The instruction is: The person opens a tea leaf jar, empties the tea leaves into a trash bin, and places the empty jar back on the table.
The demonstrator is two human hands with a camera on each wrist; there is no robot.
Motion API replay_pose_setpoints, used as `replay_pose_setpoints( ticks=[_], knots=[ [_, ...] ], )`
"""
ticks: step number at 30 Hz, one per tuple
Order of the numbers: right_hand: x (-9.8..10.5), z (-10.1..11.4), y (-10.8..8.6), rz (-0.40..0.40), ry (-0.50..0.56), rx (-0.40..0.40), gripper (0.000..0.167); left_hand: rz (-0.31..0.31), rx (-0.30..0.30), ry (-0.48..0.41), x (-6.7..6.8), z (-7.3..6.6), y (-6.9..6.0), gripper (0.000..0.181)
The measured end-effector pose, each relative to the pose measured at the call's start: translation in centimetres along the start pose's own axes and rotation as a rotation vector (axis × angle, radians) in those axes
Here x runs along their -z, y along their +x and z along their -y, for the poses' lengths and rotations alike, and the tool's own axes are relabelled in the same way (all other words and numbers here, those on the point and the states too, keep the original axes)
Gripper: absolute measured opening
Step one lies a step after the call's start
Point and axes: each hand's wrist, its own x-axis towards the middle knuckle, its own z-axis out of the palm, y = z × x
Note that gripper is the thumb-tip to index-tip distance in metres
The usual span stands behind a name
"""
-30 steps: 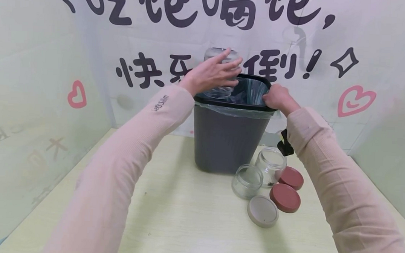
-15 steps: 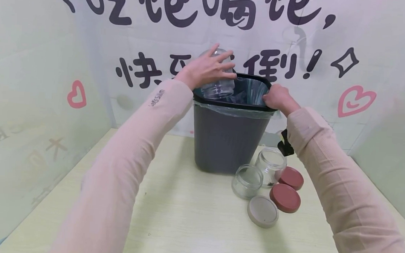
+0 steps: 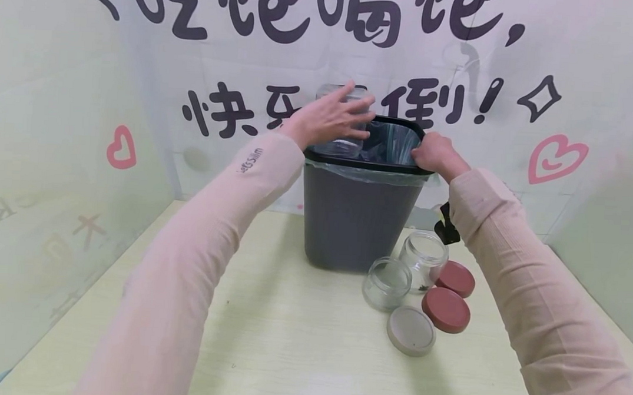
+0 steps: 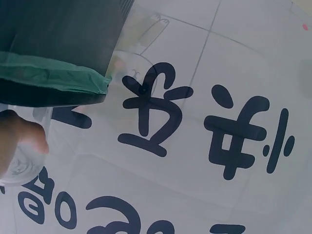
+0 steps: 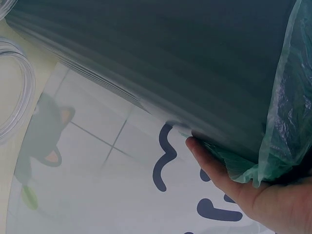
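Observation:
My left hand (image 3: 333,118) holds a clear jar (image 3: 344,147) upside down, its mouth low at the left side of the opening of a dark grey trash bin (image 3: 358,220). In the left wrist view, the thumb (image 4: 29,136) presses on the clear jar (image 4: 24,168); the other fingers are hidden there. A translucent green bag (image 3: 398,141) lines the bin and folds over its black rim. My right hand (image 3: 436,151) grips the rim at the right corner. The right wrist view shows that hand (image 5: 273,202) against the bag's overhang (image 5: 241,168).
Two clear jars without lids, a shorter one (image 3: 387,286) and a taller one (image 3: 423,261), stand at the bin's front right. Two red lids (image 3: 446,310) and a grey lid (image 3: 411,331) lie beside them. A printed wall sheet (image 3: 232,176) hangs close behind the bin.
The jar in my left hand tipped and shifted slightly left half a second ago, then came back nearer upright and now sits a little lower. My right hand stays on the rim.

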Motion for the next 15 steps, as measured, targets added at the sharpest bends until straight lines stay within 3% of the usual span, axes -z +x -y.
replay_pose_setpoints(
  ticks=[8,12,15],
  knots=[
    [0.1,-0.1,0.1,0.008,0.009,-0.007,0.025,-0.059,-0.071,0.322,-0.1,-0.9,0.3,0.084],
    [0.1,-0.1,0.2,0.012,0.006,-0.013,0.024,-0.098,-0.037,0.449,-0.2,-1.3,0.4,0.090],
    [0.0,-0.1,0.2,0.016,0.019,-0.025,0.023,-0.117,0.001,0.492,-0.3,-1.3,0.3,0.089]
  ],
)
